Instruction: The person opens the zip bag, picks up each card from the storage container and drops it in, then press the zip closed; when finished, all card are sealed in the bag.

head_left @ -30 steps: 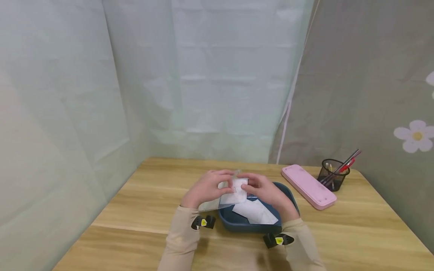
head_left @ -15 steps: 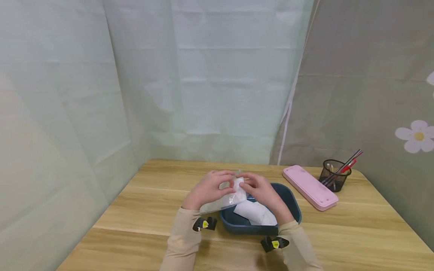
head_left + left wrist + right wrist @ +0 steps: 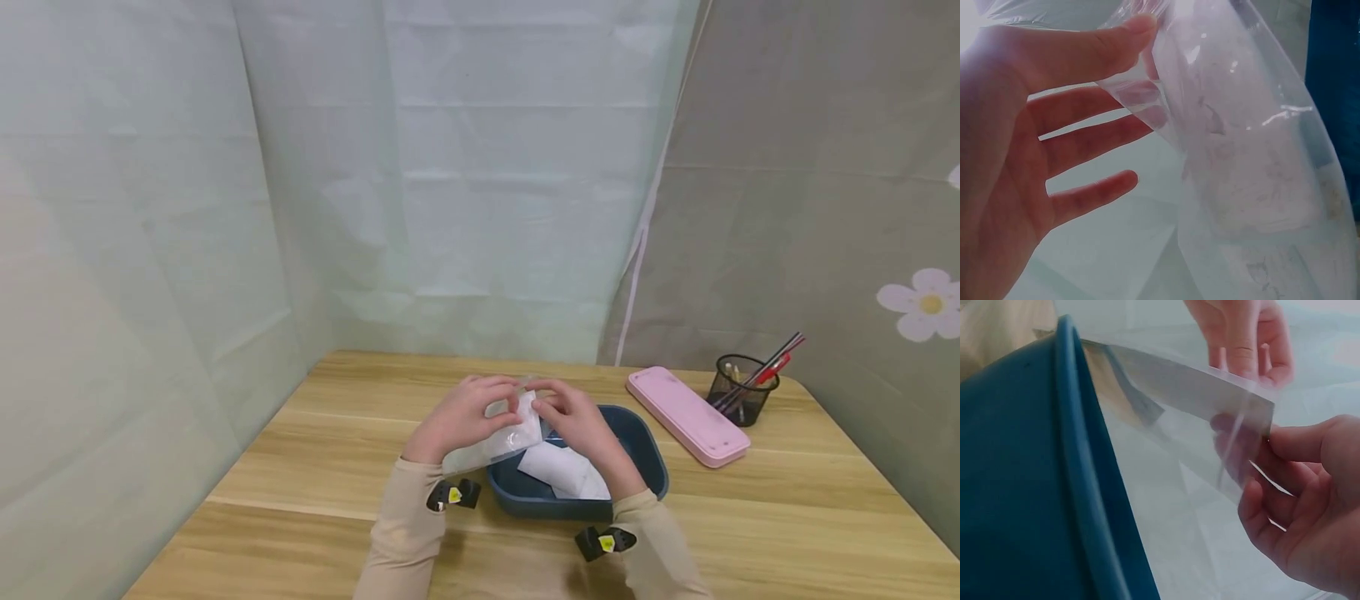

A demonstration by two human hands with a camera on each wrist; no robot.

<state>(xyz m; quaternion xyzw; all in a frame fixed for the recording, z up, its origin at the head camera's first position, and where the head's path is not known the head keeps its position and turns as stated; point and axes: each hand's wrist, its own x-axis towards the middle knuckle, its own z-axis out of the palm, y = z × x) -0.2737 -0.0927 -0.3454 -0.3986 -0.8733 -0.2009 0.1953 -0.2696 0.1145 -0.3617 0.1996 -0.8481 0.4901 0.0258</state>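
And here is the clear plastic bag (image 3: 467, 458), held up between both hands, in front of the tray's left end, a white packet (image 3: 522, 433) showing through its film. The left hand (image 3: 463, 417) pinches the bag's edge between thumb and fingers; the right hand (image 3: 579, 421) grips a corner of bag and packet, fingertips behind the film. Right beneath, the blue tray (image 3: 542, 507) sits on the tabletop (image 3: 322, 475) with white pieces (image 3: 564, 472) lying in it (they overlap, so no count from here). Off to the right, a pink case (image 3: 687, 417) lies at a slant, and just beside it stands a black mesh cup (image 3: 738, 408), pens leaning out.

Now, what's hidden: bag and hands cover the tray's far left corner, and the right forearm crosses its right side. The left index fingertip is hard to make out, and glare blurs the packet's surface.
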